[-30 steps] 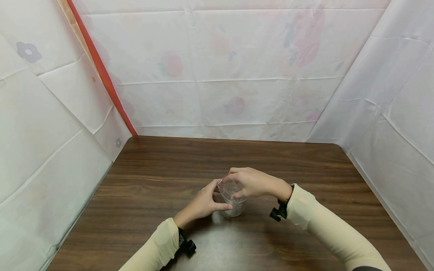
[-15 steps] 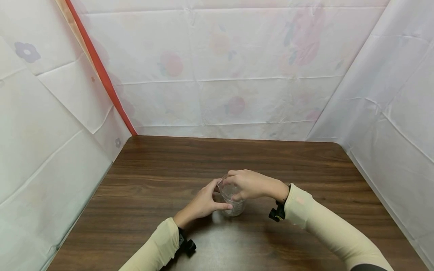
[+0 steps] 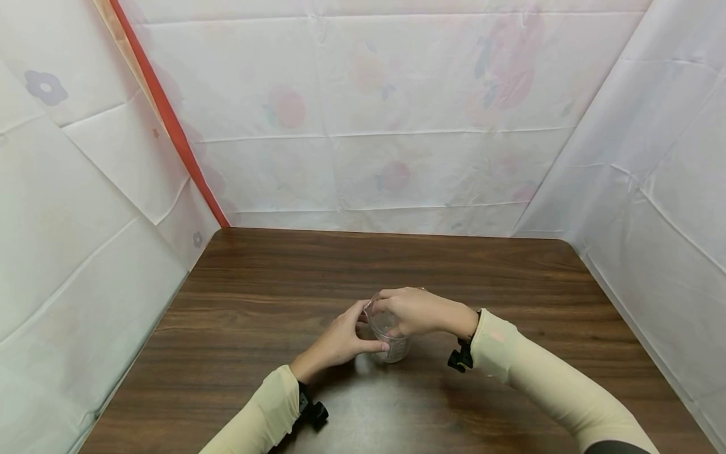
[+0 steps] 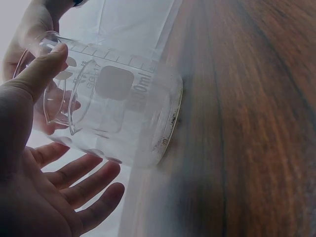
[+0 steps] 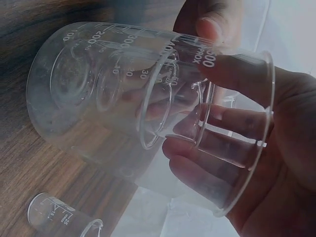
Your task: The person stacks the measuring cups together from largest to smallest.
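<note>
A large clear glass beaker (image 3: 391,350), marked 500 ml, stands upright on the table. From its left side my left hand (image 3: 340,337) holds it, thumb in front and fingers spread around the wall. My right hand (image 3: 422,310) reaches down into its mouth from above. Nested smaller clear beakers are inside, their rims overlapping through the glass. The fingers and thumb of the right hand pinch a small beaker (image 5: 185,113) at its upper rim. A tiny beaker (image 5: 59,215), marked 25, stands on the table nearby; in the head view the right hand mostly hides it.
The dark wood-grain table (image 3: 255,277) extends around both hands. White patterned sheets (image 3: 368,126) hang behind it and at both sides. Small black cameras (image 3: 460,356) sit on the wrists.
My right hand has sunk slightly lower and a little to the left, further into the large beaker. The left hand and the large beaker have stayed in place.
</note>
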### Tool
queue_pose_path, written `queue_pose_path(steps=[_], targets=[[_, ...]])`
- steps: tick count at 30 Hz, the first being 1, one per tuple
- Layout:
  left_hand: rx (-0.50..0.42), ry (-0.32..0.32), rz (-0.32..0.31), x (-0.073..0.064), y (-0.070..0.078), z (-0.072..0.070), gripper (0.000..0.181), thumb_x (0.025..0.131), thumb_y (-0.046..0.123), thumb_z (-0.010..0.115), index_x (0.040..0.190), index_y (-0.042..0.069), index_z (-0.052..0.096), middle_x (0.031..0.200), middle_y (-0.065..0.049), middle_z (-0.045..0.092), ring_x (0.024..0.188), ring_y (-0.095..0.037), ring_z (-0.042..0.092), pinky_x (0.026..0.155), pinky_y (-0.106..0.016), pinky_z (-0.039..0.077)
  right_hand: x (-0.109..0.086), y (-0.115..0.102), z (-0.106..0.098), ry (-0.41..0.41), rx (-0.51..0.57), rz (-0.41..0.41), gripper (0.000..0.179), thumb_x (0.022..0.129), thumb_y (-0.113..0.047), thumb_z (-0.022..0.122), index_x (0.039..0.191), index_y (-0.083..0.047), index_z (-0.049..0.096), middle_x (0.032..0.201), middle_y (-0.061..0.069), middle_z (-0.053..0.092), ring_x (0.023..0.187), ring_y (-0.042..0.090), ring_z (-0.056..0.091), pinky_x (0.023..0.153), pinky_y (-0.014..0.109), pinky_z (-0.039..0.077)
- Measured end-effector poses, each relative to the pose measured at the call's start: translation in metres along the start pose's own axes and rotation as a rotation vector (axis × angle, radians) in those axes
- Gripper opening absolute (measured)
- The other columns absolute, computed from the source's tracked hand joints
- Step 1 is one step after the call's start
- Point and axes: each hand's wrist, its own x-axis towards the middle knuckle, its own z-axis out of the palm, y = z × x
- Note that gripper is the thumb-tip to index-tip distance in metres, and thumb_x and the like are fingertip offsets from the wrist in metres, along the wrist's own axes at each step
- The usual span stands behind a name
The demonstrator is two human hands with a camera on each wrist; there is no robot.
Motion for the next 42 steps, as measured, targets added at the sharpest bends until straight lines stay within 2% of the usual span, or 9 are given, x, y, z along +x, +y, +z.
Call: queue_pose_path(steps=[19,29,42], targets=[[0.026,0.01,0.006,0.0012,-0.0011,0.0001,0.085,0.077,0.049,0.079,0.145,0.021,0.039,0.131,0.0,0.057,0.114,-0.021,0.058,0.09,-0.042,0.051,0.0053,-0.001,0.0057,0.018,-0.078,-0.049,0.042,0.083,-0.024,0.078,0.122,-0.011,0.067,0.128,0.003,0.063,0.12,0.019,0.06,0.098,0.034,0.052],[0.026,-0.001,0.002,0.0011,-0.0003,-0.0002,0.085,0.077,0.051,0.078,0.146,0.021,0.038,0.131,0.001,0.056,0.115,-0.02,0.057,0.089,-0.041,0.05,0.006,-0.0024,0.0049,0.036,-0.141,-0.054,0.036,0.081,-0.027,0.079,0.114,-0.014,0.07,0.127,0.002,0.065,0.116,0.019,0.063,0.092,0.038,0.055],[0.027,0.006,0.008,0.0007,-0.0024,0.0008,0.085,0.077,0.05,0.078,0.146,0.02,0.038,0.131,0.0,0.056,0.115,-0.021,0.058,0.091,-0.043,0.051,0.0079,-0.0051,0.0048,0.015,-0.194,-0.033,0.043,0.081,-0.033,0.08,0.118,-0.015,0.069,0.128,0.0,0.065,0.117,0.016,0.063,0.093,0.035,0.055]])
